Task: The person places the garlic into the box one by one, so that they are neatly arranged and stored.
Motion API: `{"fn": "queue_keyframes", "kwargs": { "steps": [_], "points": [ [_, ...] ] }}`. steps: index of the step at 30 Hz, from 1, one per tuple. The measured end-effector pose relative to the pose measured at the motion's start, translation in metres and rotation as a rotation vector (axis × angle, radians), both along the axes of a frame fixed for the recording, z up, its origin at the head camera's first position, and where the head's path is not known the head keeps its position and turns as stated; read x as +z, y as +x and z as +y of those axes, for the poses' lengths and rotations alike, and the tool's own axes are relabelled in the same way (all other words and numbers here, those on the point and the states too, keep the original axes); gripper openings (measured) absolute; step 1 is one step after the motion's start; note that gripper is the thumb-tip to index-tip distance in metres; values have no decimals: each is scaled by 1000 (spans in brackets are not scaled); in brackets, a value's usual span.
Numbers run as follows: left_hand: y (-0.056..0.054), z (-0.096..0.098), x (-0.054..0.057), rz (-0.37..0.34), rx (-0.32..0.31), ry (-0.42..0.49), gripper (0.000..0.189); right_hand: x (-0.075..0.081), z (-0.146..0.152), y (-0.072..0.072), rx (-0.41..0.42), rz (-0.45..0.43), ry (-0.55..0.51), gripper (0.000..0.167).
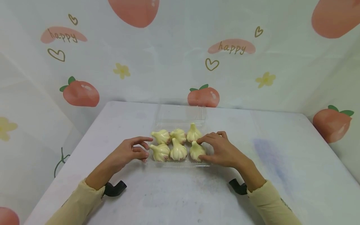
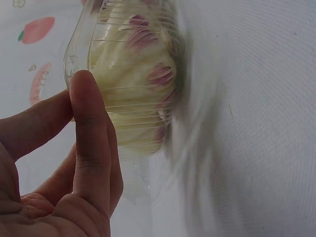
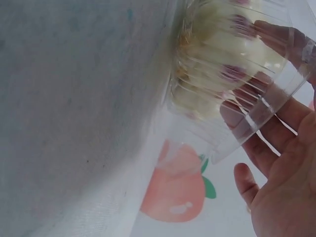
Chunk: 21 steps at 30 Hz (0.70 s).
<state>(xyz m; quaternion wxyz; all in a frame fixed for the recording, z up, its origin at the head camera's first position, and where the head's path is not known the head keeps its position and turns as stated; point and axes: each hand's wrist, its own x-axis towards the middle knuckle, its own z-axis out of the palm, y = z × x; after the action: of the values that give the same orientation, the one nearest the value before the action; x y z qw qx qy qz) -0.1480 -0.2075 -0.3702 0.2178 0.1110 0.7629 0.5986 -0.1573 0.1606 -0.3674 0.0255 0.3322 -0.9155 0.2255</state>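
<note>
1. Nearest, two pale sleeves (image 1: 271,203) lead in, with a black curved piece (image 1: 115,189) at each wrist, presumably carrying the wrist cameras.
2. The tabletop (image 1: 174,193) bears the clear plastic box (image 1: 180,164), which sits centrally before the person, probably so that both hands reach it equally.
3. The left hand (image 1: 130,150) is at the box's left side, fingers bent and rather close together. In the left wrist view the fingertips meet the rim, likely to steady so light a box; whether they pinch it or merely touch it, I cannot tell.
4. The right hand (image 1: 219,148) reaches over the right rim, thumb on the near side and fingers on the far side of the front-right garlic bulb (image 1: 197,151), holding it between them. That spread seems to suit its round body, and the bulb sits inside the box.
5. Beside it in the front row lie the middle bulb (image 1: 178,150) and the left bulb (image 1: 160,152), snug enough to hinder rolling.
6. Three more form the back row (image 1: 178,136); the rightmost has its stem away from the person.
7. Beyond, the transparent lid (image 1: 181,114) lies folded back, leaving access from above.
8. Farthest hangs a fruit-printed cloth (image 1: 168,56), apparently a backdrop.
</note>
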Motion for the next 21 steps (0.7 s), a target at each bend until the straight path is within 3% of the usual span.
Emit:
{"fn": "queue_keyframes", "kwargs": {
  "steps": [21],
  "points": [
    [0,0,1,-8,5,-2,58,-3,-7,1,-5,-6,-43,46]
  ]
}}
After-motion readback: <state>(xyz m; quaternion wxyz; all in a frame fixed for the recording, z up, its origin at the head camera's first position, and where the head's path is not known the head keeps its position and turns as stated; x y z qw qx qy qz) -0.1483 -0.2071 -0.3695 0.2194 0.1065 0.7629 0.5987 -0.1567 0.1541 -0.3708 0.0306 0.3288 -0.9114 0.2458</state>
